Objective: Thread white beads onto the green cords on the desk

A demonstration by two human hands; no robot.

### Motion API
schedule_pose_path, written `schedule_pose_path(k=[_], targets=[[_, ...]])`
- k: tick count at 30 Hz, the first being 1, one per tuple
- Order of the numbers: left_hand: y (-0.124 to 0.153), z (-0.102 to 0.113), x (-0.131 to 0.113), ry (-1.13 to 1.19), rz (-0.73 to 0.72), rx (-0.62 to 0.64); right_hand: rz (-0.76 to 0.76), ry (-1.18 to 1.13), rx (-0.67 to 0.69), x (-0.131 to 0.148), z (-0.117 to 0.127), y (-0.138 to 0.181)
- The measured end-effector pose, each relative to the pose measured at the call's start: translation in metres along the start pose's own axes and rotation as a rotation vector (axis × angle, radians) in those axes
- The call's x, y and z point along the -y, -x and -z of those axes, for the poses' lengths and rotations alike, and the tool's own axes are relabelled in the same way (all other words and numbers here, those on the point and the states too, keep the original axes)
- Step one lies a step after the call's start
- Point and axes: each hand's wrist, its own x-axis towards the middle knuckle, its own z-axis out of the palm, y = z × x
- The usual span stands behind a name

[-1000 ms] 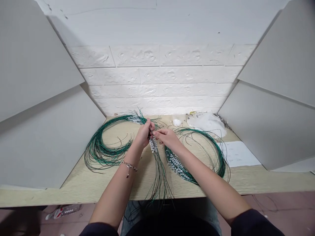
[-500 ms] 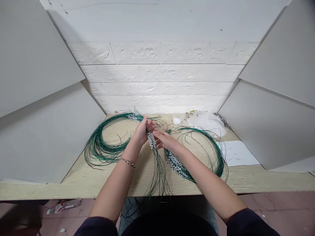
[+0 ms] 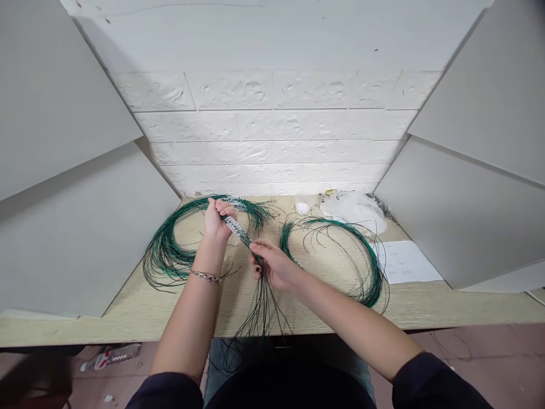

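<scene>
A bundle of green and black wires with small white pieces on it stretches between my two hands above the table. My left hand is closed round the bundle at its upper end, beside the left coil. Lower and to the right, my right hand pinches the wires just below the white pieces. Loose wire ends hang from it toward the table's front edge. Behind my left hand lies a large coil of green wires, also with white pieces. Another green wire coil rests on the right, partly hidden by my right forearm.
A white sheet of paper lies right of the right coil. At the back are a crumpled clear plastic bag and a small white object. Grey panels flank the wooden table. A plastic bottle lies on the floor.
My left hand has moved left with the bundle's upper end. My right hand has slid down the bundle, below the white pieces, and the bundle now slants between the hands.
</scene>
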Motion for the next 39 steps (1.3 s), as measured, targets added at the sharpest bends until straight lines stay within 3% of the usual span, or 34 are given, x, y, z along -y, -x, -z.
schedule_pose_path(k=[10,23,30,34,36,39], targets=[[0.001,-0.001,0.002,-0.098,0.014,-0.018,0.113,0.031,-0.060,0.001,0.001,0.000],[0.001,-0.001,0.004,-0.123,0.038,-0.005,0.058,0.064,-0.086,0.006,-0.004,0.005],[0.002,-0.001,0.004,-0.105,0.076,0.045,0.011,0.109,0.048,0.005,0.002,0.003],[0.001,0.000,-0.001,-0.113,0.128,0.076,-0.004,0.401,0.097,0.024,0.013,-0.001],[0.001,0.000,-0.003,-0.139,0.155,0.066,0.060,0.630,0.030,0.045,0.021,0.004],[0.002,-0.002,-0.001,-0.203,0.246,0.068,0.280,1.091,-0.175,0.073,0.034,0.026]])
